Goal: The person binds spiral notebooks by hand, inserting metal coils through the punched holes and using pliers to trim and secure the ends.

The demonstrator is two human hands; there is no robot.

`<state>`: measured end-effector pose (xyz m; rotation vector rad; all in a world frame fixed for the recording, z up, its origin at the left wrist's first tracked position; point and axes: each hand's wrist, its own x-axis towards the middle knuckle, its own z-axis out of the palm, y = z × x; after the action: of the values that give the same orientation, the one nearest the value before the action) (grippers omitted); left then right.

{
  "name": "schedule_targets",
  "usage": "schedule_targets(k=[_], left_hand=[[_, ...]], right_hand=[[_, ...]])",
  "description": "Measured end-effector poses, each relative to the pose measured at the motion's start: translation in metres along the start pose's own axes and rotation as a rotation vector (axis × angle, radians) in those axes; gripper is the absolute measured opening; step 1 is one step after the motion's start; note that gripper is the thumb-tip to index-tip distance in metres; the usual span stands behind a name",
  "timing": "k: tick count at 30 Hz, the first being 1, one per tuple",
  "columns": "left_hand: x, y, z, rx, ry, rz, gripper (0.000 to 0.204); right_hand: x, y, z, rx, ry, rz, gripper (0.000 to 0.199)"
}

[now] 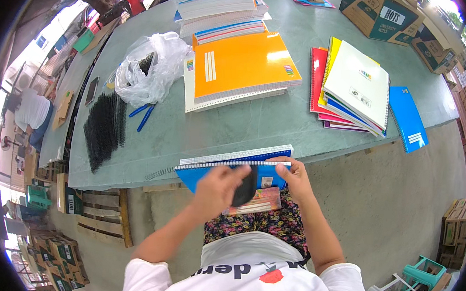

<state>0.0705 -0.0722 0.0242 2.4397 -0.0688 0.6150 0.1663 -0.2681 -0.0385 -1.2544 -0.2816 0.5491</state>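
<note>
A blue notebook (189, 179) is held upright at the table's near edge, its punched spine facing up. A dark wire coil (158, 174) sticks out past the spine's left end. My right hand (297, 181) grips the notebook's right end between thumb and fingers. My left hand (214, 192) is curled at the spine, blurred by motion; what its fingers hold is unclear. Beside it is a smooth black oval object (245, 188), its kind not clear. Another blue-covered pad (281, 153) lies just behind the notebook. A pinkish packet (264, 200) shows below, over my lap.
An orange notebook (249, 63) tops a stack of punched pages on the green table (213, 123). Finished spiral notebooks (356, 81) lie to the right, a blue one (409, 120) over the edge. Black coils (104, 131), blue-handled pliers (145, 118) and a plastic bag (168, 60) lie left.
</note>
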Motion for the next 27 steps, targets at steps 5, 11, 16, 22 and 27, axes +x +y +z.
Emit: schedule_targets(k=[5, 11, 16, 22, 27], left_hand=[[0.014, 0.007, 0.001, -0.029, -0.034, 0.107, 0.038], [0.01, 0.018, 0.012, -0.046, -0.247, 0.102, 0.036], [0.001, 0.024, 0.024, 0.04, -0.374, 0.12, 0.038], [0.015, 0.017, 0.026, 0.025, -0.186, 0.082, 0.029], [0.022, -0.043, -0.017, -0.486, -0.062, -0.341, 0.023]], right_hand=[[-0.003, -0.007, 0.002, 0.247, 0.015, 0.171, 0.05], [-0.006, -0.006, 0.003, 0.244, -0.022, 0.228, 0.047], [-0.001, -0.008, 0.001, 0.306, -0.053, 0.253, 0.044], [-0.003, -0.006, 0.006, 0.102, 0.037, 0.219, 0.052], [-0.004, 0.003, 0.001, -0.23, -0.107, -0.047, 0.044]])
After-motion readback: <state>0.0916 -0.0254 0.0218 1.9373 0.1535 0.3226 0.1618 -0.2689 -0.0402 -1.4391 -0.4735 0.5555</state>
